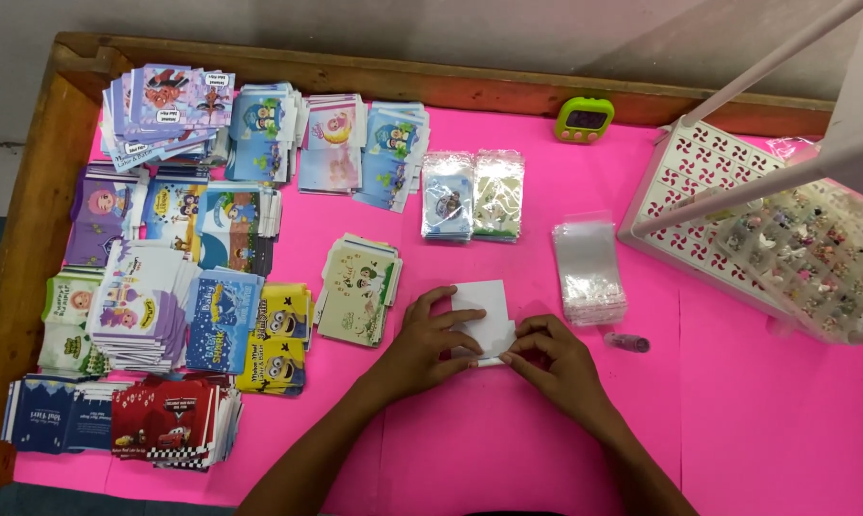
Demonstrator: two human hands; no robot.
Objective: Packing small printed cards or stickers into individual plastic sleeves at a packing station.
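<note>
Both hands rest on a small stack of white cards [484, 320] that lies flat on the pink table cover [756, 420]. The left hand [427, 344] lies over the left part of the stack with fingers spread and pressing down on the top card. The right hand [558, 361] pinches the lower right corner of the stack between thumb and fingers, so it is closed on the cards. The two hands almost touch each other at that corner.

The cards are plain white, rectangular, with no print visible on the upper side. How many cards are in the stack I cannot tell.

Just left of the left hand lies a pile of pale green picture cards [360, 287]. Above the right hand is a pile of clear plastic sleeves [589, 270], and just right of the right hand a small purple tube [627, 341]. Further right stands a white perforated rack [709, 182].
</note>
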